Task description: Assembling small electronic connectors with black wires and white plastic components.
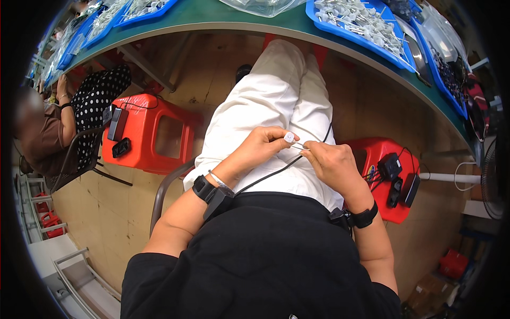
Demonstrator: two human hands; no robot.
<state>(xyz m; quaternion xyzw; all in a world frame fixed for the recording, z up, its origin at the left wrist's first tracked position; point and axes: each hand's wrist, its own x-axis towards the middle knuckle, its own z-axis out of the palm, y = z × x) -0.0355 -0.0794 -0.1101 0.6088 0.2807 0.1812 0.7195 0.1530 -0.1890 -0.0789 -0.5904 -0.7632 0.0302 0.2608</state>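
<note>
Over my lap, my left hand (261, 147) pinches a small whitish plastic piece (289, 137) between thumb and fingertips. My right hand (336, 164) is closed on a thin metal rod (300, 146), just right of that piece. The rod's left end reaches the plastic piece; whether it is inside it or only against it I cannot tell. A black cable (276, 171) runs across my white trousers below both hands.
Blue trays (366, 49) of similar whitish pieces with thin rods stand on the green table (204, 15) ahead. Red stools (142, 139) holding black devices flank me. Another person (48, 133) sits at the left. A fan (491, 181) stands far right.
</note>
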